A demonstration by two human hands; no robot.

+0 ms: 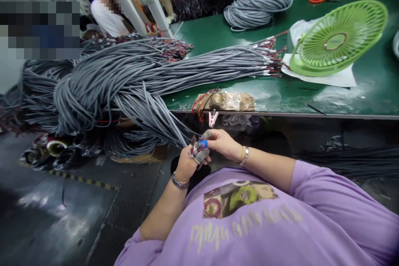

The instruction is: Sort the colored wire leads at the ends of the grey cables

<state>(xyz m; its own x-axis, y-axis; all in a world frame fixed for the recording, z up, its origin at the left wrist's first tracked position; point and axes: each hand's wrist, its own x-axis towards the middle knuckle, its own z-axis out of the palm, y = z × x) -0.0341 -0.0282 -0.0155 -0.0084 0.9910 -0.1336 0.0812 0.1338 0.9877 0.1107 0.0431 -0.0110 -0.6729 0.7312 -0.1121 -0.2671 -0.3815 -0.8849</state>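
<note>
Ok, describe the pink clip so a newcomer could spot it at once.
Find the green table and follow its near edge to the brown taped strip with red and orange wires at its left end. The pale pink clip sits at that edge, just beyond the right hand. Its pale, splayed legs set it apart from the brown strip and wires.

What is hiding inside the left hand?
Thin wires poke out at the left hand, near the gray cables. Its covered fingers hide the rest, so I can't see what's deeper inside.
</note>
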